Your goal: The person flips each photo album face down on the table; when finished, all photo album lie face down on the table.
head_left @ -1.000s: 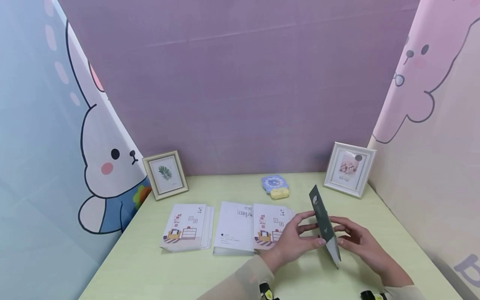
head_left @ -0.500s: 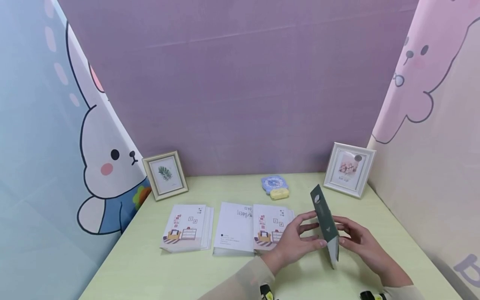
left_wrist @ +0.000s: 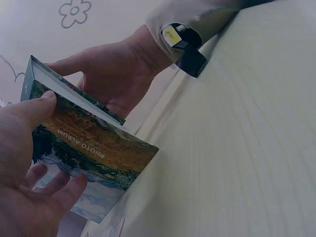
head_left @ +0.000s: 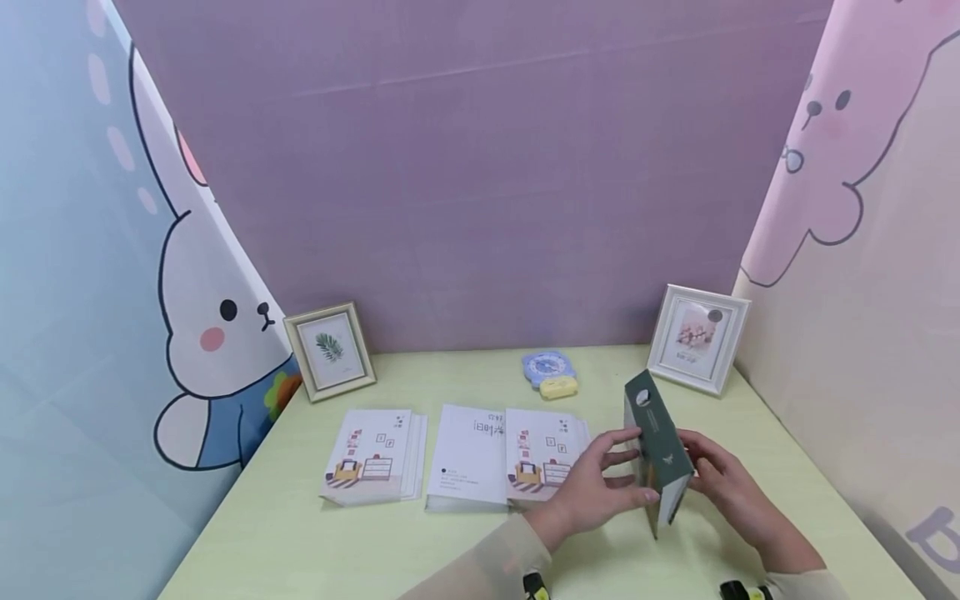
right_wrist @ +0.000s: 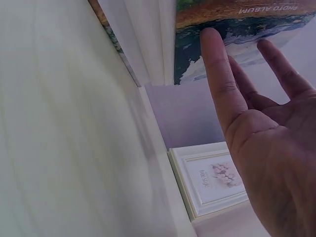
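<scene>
Technician: What finish did the photo album (left_wrist: 94, 153) present?
Supervisor: The outside looked like smooth printed card; the inside looked like plain paper.
Technician: And the table (head_left: 300, 542)?
Supervisor: It appeared smooth and matt, with faint wood-grain lines.
Technician: The far backdrop (head_left: 450, 183)?
Supervisor: That was matt cloth, lightly creased.
Technician: The far right picture frame (head_left: 697, 337)?
Supervisor: It appeared smooth, with a slight sheen.

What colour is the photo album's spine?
Dark green with small pale markings; the photo album's spine shows best in the head view.
</scene>
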`<state>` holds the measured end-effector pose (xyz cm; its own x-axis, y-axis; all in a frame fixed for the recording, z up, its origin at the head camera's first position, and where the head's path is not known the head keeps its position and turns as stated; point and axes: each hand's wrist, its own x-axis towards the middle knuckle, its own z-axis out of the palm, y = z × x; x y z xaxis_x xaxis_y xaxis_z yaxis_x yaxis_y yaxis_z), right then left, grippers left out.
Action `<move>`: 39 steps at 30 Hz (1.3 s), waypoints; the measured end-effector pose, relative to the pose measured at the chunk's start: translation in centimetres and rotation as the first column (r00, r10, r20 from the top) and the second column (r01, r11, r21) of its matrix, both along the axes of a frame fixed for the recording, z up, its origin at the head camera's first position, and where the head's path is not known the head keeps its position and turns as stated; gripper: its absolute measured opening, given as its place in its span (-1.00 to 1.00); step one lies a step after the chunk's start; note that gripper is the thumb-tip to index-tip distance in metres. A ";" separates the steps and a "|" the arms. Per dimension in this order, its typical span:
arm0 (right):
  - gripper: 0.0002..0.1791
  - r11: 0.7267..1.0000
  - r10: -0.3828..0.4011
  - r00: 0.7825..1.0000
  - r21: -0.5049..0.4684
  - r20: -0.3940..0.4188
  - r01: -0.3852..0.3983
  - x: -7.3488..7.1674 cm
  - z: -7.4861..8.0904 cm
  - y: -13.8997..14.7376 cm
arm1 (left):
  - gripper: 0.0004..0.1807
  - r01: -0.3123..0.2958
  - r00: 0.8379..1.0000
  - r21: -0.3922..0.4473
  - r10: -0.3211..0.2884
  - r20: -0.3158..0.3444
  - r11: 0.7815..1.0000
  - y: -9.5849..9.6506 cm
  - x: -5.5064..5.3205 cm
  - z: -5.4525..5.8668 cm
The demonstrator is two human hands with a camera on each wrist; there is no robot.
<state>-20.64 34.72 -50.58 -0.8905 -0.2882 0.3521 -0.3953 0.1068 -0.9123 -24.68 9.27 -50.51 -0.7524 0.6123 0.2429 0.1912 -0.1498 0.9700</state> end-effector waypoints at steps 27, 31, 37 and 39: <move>-0.58 0.985 0.007 0.998 -0.172 0.062 0.004 0.4 0.5 0.3 | -0.07 -0.002 0.995 -0.187 -0.017 -0.097 0.982 -0.2 -0.2 -0.7; -0.54 0.978 -0.008 0.998 -0.209 0.060 0.021 0.4 0.5 0.5 | -0.07 0.009 0.995 -0.208 -0.028 -0.091 0.978 -0.4 -0.2 -0.7; -0.48 0.964 0.004 1.000 -0.266 0.018 0.001 0.3 0.3 1.0 | -0.09 -0.007 0.991 -0.241 -0.026 -0.133 0.970 -0.4 -0.3 -0.8; -0.47 0.960 0.014 1.000 -0.280 0.006 -0.012 0.3 0.3 1.1 | -0.09 -0.015 0.988 -0.250 -0.023 -0.150 0.968 -0.4 -0.3 -0.9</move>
<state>-20.35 35.84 -50.30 -0.8903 -0.1908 0.4135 -0.3878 -0.1584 -0.9080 -24.98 8.92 -51.39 -0.7163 0.6708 0.1922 0.3380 0.0925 0.9366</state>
